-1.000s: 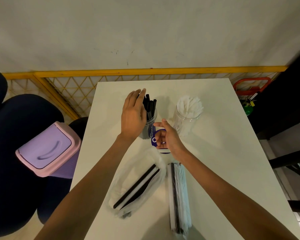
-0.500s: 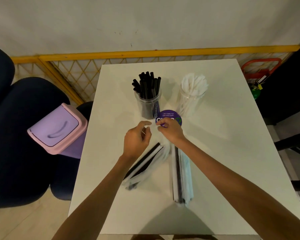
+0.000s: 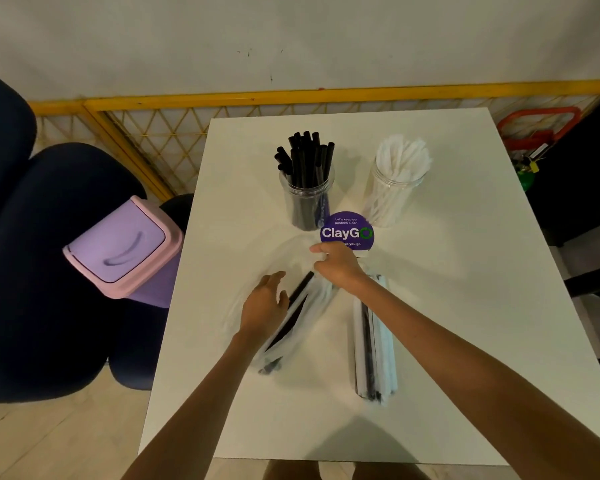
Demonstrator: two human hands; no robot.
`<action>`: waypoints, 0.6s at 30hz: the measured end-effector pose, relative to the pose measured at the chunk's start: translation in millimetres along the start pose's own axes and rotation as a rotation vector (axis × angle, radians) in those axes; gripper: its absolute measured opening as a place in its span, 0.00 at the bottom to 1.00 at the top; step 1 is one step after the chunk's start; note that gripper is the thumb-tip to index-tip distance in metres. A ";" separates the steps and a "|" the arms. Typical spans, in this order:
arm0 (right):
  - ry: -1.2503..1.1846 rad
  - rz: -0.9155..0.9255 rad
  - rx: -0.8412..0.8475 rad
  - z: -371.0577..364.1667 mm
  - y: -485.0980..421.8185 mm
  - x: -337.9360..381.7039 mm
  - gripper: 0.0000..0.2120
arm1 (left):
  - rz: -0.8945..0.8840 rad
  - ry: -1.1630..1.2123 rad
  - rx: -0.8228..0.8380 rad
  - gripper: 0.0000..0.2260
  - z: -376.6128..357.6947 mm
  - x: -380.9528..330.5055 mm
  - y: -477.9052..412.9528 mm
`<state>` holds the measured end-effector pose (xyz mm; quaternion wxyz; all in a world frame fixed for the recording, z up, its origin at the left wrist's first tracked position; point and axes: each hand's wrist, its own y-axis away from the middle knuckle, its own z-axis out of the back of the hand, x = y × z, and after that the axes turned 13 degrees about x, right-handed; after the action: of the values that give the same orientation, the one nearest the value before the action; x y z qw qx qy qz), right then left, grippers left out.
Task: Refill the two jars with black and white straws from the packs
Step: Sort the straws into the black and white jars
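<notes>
Head — clear pack, black straws inside

Purple ClayGo sign, lilac bin

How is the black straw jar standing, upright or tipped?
Upright: the black straw jar stands on its base, straws pointing up.

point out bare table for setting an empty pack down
Widest bare table lies right of the white-straw jar and right pack, to the edge. The near strip below both packs is free. Crowded middle: black-straw jar, sign, left pack, left hand, right hand.
</notes>
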<state>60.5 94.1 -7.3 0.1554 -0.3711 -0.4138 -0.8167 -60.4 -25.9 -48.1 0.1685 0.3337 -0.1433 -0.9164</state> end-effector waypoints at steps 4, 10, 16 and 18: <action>-0.022 0.059 0.030 0.8 -12.8 13.0 0.23 | 0.039 0.000 0.046 0.19 3.3 4.7 -4.1; -0.077 0.091 0.047 -1.5 -19.8 14.7 0.22 | 0.111 -0.027 0.099 0.19 -0.8 2.0 -14.1; -0.170 0.138 0.000 -18.6 -15.8 -5.1 0.15 | 0.161 -0.050 0.118 0.16 -18.0 -8.9 -24.0; -0.188 0.119 0.000 -20.5 -14.4 -8.9 0.15 | 0.187 -0.083 0.124 0.16 -23.7 -12.6 -27.5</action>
<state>48.7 86.2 -29.8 0.1642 -0.4702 -0.4039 -0.7674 -41.6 0.4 -68.8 0.2263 0.2906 -0.2369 -0.8990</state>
